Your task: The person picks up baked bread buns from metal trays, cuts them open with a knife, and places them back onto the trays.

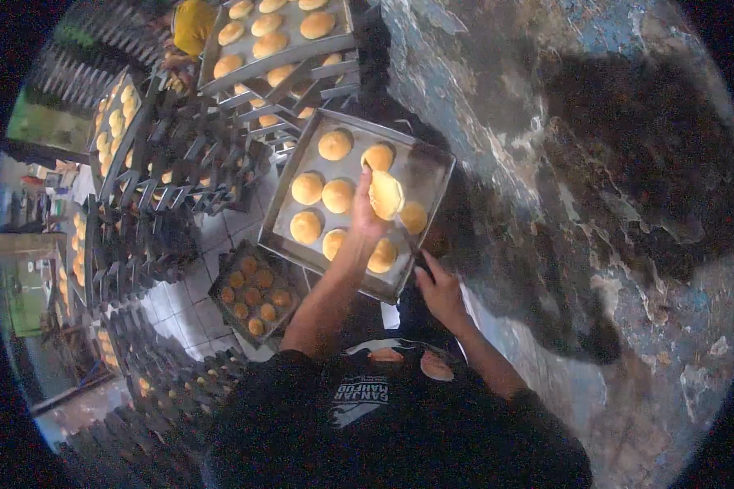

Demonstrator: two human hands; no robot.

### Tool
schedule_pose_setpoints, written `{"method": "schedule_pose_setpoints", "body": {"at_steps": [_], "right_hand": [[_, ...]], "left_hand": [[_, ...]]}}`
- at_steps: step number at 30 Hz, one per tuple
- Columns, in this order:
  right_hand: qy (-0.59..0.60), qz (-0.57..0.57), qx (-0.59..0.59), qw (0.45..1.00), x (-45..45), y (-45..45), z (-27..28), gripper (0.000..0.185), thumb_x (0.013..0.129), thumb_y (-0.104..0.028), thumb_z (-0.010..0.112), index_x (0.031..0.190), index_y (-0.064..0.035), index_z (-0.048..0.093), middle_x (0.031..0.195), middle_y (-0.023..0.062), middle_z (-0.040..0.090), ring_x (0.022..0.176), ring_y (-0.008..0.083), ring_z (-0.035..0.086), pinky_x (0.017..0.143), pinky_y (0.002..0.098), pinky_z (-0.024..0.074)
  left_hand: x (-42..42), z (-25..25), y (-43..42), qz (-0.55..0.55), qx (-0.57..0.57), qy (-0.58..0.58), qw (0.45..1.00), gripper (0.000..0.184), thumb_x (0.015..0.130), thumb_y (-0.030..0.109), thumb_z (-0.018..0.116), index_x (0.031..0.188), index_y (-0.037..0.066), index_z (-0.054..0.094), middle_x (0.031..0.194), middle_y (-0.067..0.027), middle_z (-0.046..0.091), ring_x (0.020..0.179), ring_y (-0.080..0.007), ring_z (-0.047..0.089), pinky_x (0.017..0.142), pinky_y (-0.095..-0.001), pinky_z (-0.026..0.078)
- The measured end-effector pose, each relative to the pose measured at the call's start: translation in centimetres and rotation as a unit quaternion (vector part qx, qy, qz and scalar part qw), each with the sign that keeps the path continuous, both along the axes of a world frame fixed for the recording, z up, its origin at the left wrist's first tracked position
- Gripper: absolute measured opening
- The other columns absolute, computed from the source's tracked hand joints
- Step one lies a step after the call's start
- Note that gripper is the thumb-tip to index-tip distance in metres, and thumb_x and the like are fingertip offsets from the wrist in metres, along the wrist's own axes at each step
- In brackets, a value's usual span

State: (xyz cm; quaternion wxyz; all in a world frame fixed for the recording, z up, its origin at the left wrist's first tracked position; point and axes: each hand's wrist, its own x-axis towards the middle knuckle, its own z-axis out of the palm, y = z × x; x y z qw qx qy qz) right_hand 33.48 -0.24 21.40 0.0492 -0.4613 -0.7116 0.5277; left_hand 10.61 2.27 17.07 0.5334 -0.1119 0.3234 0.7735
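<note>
My left hand (369, 210) is closed on a bun (386, 196) held above a metal baking tray (282, 243), with a pale yellow side of the bun showing. Several round golden buns, among them one bun (334, 145), lie in the tray below. Beside the tray's near right edge, my right hand (439, 287) is wrapped round the dark handle of a thin tool (416, 244). The tool's far end is close to the held bun; its exact shape is too blurred to tell.
A rack (285, 85) at the top bears a tray of buns (352, 37). More racks with bun trays (114, 122) stand at the left. A dark tray (257, 292) of small buns is low on the left. A rough, stained wall (546, 204) runs along the right. A person's yellow garment (194, 26) shows at top left.
</note>
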Motion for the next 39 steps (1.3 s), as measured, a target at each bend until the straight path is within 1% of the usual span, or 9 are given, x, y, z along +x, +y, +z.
{"method": "schedule_pose_setpoints", "body": {"at_steps": [11, 13, 18, 20, 26, 29, 30, 35, 39], "right_hand": [[0.000, -0.118, 0.002, 0.993, 6.4, 0.5, -2.5, 0.033, 0.097, -0.016, 0.059, 0.126, -0.0030, 0.062, 0.076, 0.0061, 0.065, 0.067, 0.0124, 0.059, 0.062, 0.0299, 0.0493], [-0.005, -0.160, -0.027, 0.987, 9.0, -0.2, -2.8, 0.031, 0.096, -0.018, 0.058, 0.123, -0.0025, 0.063, 0.071, 0.0024, 0.061, 0.060, 0.0092, 0.053, 0.057, 0.0283, 0.0463], [-0.085, -0.185, -0.054, 0.978, 9.2, -0.5, -2.3, 0.031, 0.096, -0.021, 0.057, 0.120, -0.0018, 0.062, 0.067, 0.0005, 0.060, 0.057, 0.0068, 0.050, 0.053, 0.0282, 0.0440], [-0.081, -0.151, -0.080, 0.982, 9.3, -0.6, -2.6, 0.045, 0.096, -0.021, 0.060, 0.137, -0.0035, 0.054, 0.087, 0.0120, 0.069, 0.077, 0.0171, 0.066, 0.074, 0.0337, 0.0536], [0.010, -0.194, -0.085, 0.977, 7.0, -1.0, -2.3, 0.036, 0.097, -0.014, 0.058, 0.132, -0.0055, 0.059, 0.074, -0.0021, 0.060, 0.057, 0.0041, 0.045, 0.052, 0.0233, 0.0388], [-0.020, -0.158, -0.057, 0.986, 5.5, 0.0, 0.1, 0.037, 0.097, -0.015, 0.060, 0.133, -0.0068, 0.059, 0.073, -0.0011, 0.062, 0.057, 0.0052, 0.046, 0.054, 0.0247, 0.0413], [-0.025, -0.132, -0.018, 0.991, 5.8, 0.0, -0.6, 0.039, 0.097, -0.016, 0.060, 0.135, -0.0077, 0.058, 0.074, -0.0007, 0.063, 0.058, 0.0059, 0.047, 0.055, 0.0254, 0.0429], [0.061, -0.086, 0.060, 0.993, 4.6, 1.6, -1.1, 0.041, 0.099, -0.016, 0.058, 0.138, -0.0053, 0.055, 0.079, -0.0002, 0.063, 0.064, 0.0066, 0.051, 0.060, 0.0257, 0.0463], [0.121, -0.070, -0.043, 0.989, -0.4, 1.9, 6.7, 0.045, 0.099, -0.013, 0.057, 0.143, -0.0034, 0.050, 0.090, 0.0023, 0.064, 0.078, 0.0081, 0.056, 0.072, 0.0255, 0.0493]], "left_hand": [[-0.4, -7.1, 5.4, -0.049, -0.163, 0.103, 0.980, 0.058, 0.099, 0.056, 0.050, 0.126, 0.005, 0.054, 0.098, -0.0101, 0.067, 0.085, -0.0251, 0.067, 0.071, -0.0428, 0.055], [-1.0, -8.7, 7.1, -0.152, -0.388, 0.283, 0.864, 0.059, 0.101, 0.053, 0.049, 0.118, -0.001, 0.060, 0.093, -0.0133, 0.069, 0.090, -0.0305, 0.068, 0.080, -0.0441, 0.052], [-3.8, -15.8, 8.0, -0.002, -0.370, 0.600, 0.709, 0.053, 0.096, 0.048, 0.056, 0.119, 0.000, 0.063, 0.110, -0.0224, 0.067, 0.103, -0.0415, 0.062, 0.087, -0.0484, 0.048], [-6.4, -16.8, 8.0, 0.047, -0.443, 0.694, 0.565, 0.055, 0.090, 0.050, 0.062, 0.114, 0.000, 0.065, 0.112, -0.0230, 0.066, 0.103, -0.0440, 0.061, 0.087, -0.0508, 0.048], [-10.2, -14.9, 8.9, -0.247, -0.421, 0.654, 0.578, 0.074, 0.075, 0.053, 0.079, 0.122, 0.001, 0.056, 0.114, -0.0264, 0.062, 0.104, -0.0459, 0.060, 0.088, -0.0498, 0.050], [-7.7, -17.0, 8.2, -0.152, -0.332, 0.759, 0.538, 0.079, 0.070, 0.047, 0.085, 0.127, 0.002, 0.052, 0.114, -0.0246, 0.064, 0.104, -0.0407, 0.063, 0.087, -0.0468, 0.052], [-7.1, -17.0, 7.9, -0.139, -0.330, 0.761, 0.541, 0.079, 0.070, 0.047, 0.085, 0.127, 0.002, 0.052, 0.114, -0.0246, 0.064, 0.104, -0.0407, 0.063, 0.087, -0.0468, 0.052], [-4.8, -9.2, 5.8, 0.019, -0.108, 0.294, 0.949, 0.050, 0.093, 0.040, 0.068, 0.124, 0.003, 0.056, 0.122, -0.0113, 0.064, 0.097, -0.0287, 0.066, 0.081, -0.0349, 0.055], [-6.3, -4.2, 1.9, 0.042, 0.139, 0.004, 0.989, 0.050, 0.098, 0.056, 0.050, 0.121, 0.013, 0.062, 0.108, -0.0028, 0.071, 0.096, -0.0207, 0.069, 0.078, -0.0357, 0.057]]}}
